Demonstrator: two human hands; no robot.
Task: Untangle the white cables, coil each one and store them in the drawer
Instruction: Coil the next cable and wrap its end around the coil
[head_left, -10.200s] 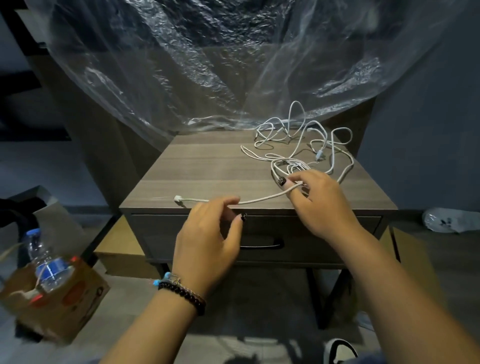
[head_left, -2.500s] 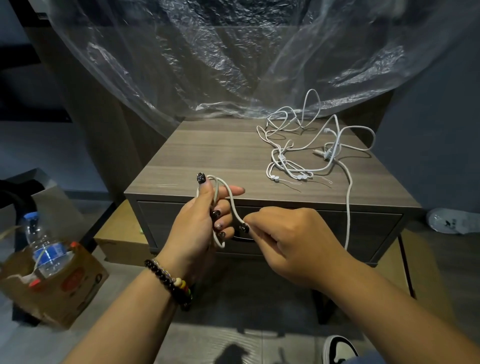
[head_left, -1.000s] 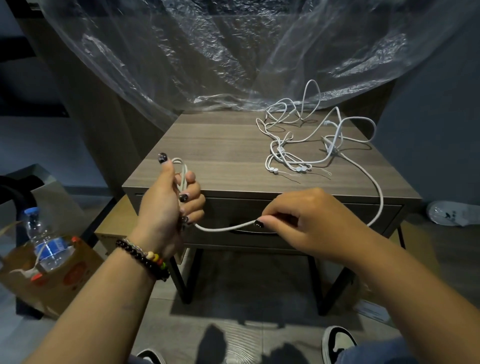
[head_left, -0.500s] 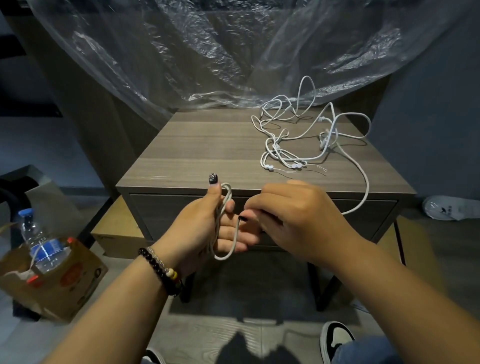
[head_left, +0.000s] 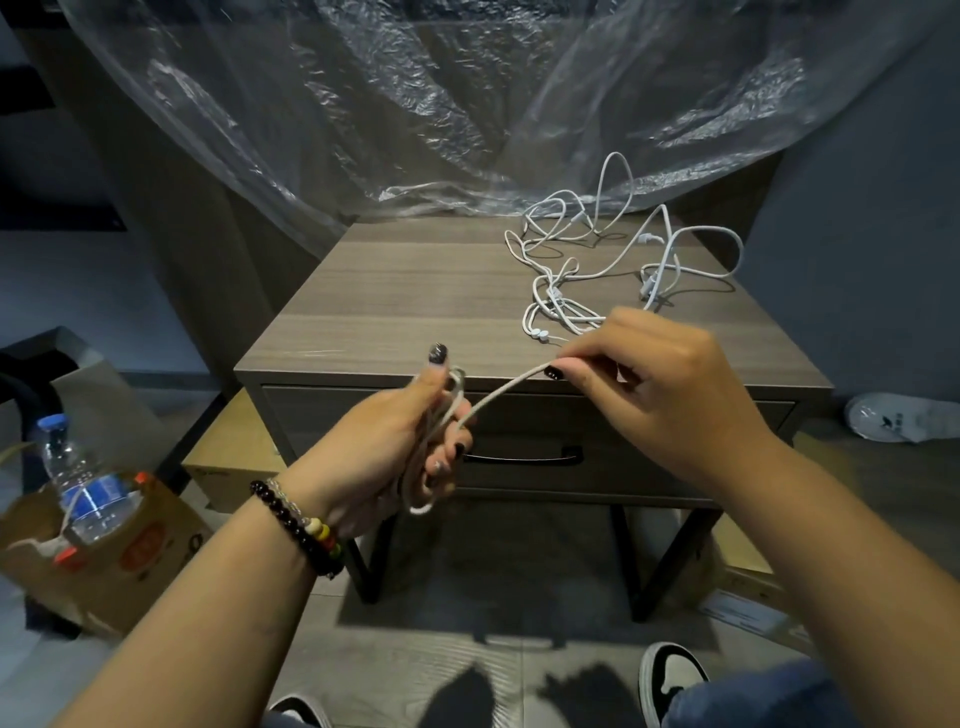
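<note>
- My left hand (head_left: 395, 441) is curled round a small coil of white cable (head_left: 449, 415), thumb upright, the loops running down through my fingers and one loop hanging out below the palm.
- From that coil a taut stretch of the same cable (head_left: 506, 389) rises to the right, where my right hand (head_left: 654, 384) pinches it between thumb and fingertip; my other fingers there are loosely bent.
- Both hands are in front of the nightstand (head_left: 395, 306), just ahead of its front edge; the left is level with the closed drawer (head_left: 675, 457), beside the left end of its dark handle (head_left: 519, 457).
- Behind my right hand, on the right half of the top, lies the tangle of white cables (head_left: 582, 270), reaching from near the front edge to the back right corner, with a few loops standing up off the surface. Whether my cable still joins that tangle I cannot tell; my hand hides the spot.
- I wear a beaded bracelet (head_left: 301, 525) on the left wrist.
- Clear plastic sheeting (head_left: 415, 104) hangs behind the nightstand and touches its back edge.
- On the floor to the left stands a cardboard box (head_left: 130, 561) with a water bottle (head_left: 78, 483) in it.
- At the bottom edge of the view is my shoe (head_left: 675, 670).
</note>
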